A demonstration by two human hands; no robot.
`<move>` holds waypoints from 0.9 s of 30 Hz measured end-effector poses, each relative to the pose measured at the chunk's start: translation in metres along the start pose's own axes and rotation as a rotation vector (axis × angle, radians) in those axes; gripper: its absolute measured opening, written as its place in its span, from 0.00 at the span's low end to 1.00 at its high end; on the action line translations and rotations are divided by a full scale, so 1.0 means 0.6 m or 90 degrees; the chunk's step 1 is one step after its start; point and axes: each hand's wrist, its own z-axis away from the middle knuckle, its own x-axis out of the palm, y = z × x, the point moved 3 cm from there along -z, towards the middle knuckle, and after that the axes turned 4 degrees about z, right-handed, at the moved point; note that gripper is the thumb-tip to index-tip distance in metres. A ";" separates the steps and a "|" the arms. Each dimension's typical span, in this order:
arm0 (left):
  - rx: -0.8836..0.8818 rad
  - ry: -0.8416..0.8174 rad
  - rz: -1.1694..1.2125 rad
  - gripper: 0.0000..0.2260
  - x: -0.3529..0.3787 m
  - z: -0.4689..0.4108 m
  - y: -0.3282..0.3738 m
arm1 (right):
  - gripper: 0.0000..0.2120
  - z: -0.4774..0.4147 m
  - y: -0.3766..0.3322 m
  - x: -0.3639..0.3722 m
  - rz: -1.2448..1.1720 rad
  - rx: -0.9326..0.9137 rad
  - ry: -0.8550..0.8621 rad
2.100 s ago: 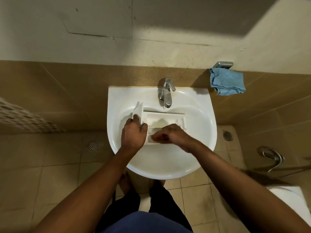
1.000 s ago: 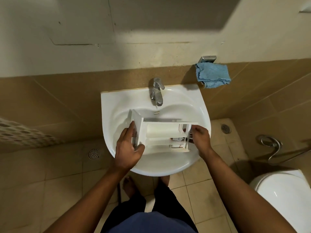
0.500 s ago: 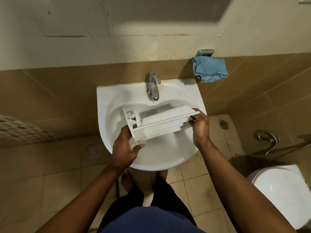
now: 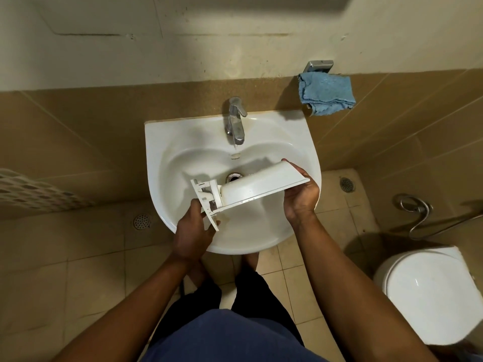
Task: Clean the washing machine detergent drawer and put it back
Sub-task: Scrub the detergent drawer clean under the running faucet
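While left grip (image 4: 192, 231) and right grip (image 4: 300, 198) clasp its ends, the white drawer (image 4: 257, 188) hangs tilted, underside-up, above the sink (image 4: 154, 152)

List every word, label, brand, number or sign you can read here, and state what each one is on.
No text can be read anywhere in this view.
detergent drawer: white underside and front-panel end show, no lettering or symbols visible.
tap: bare metal, no brand mark legible.
blue cloth, sink, toilet: no label or print shows.
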 end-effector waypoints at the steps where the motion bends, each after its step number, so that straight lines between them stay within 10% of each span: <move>1: 0.004 -0.002 -0.003 0.26 0.001 0.003 -0.002 | 0.18 -0.002 0.005 -0.002 -0.007 0.009 0.006; 18: 0.006 -0.070 0.091 0.33 -0.038 -0.057 -0.002 | 0.14 -0.057 -0.026 0.013 0.244 0.100 0.014; 27: 0.001 -0.092 0.113 0.32 -0.030 -0.075 -0.016 | 0.27 -0.076 -0.029 0.007 0.372 0.242 -0.025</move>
